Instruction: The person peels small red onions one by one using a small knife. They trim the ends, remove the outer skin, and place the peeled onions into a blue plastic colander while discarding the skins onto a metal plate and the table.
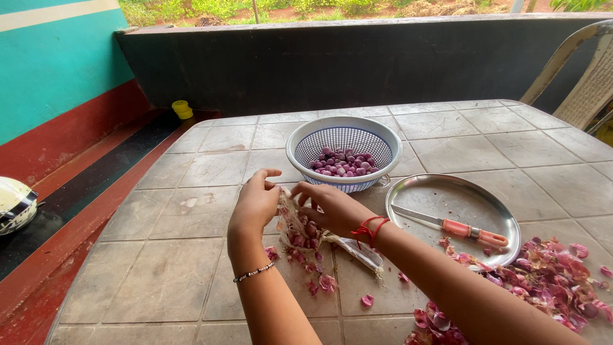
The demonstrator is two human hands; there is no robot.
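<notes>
We reached both forearms across the pale tiled plastic tabletop (pixel 166 281) from the lower edge of the view, crossing slightly so that the hands met near its middle. Our left hand (pixel 257 203), with a thin beaded bracelet at the wrist, was bent upward at the wrist, and its grip was clenched on the upper edge of a whitish net bag of small red shallots (pixel 303 233), thumb and fingers curled over the mesh. Our right hand (pixel 332 206), with a red thread tied at the wrist, came in from the right with the palm turned down, and its fingers were pinched into the same mesh just beside the left hand. The bag lay on the tabletop under both hands, its loose tail trailing off to the right beneath the right wrist.

Just beyond the hands stood a round white and blue plastic colander (pixel 300 142) holding peeled purple shallots (pixel 343 163). To its right, nearly touching it, lay a round steel plate (pixel 440 191) with a knife with a pink plastic handle (pixel 456 227) resting on it. Pink and purple shallot skins (pixel 549 281) were heaped at the right and scattered near the bag. A cream plastic chair (pixel 584 70) stood at the far right corner.
</notes>
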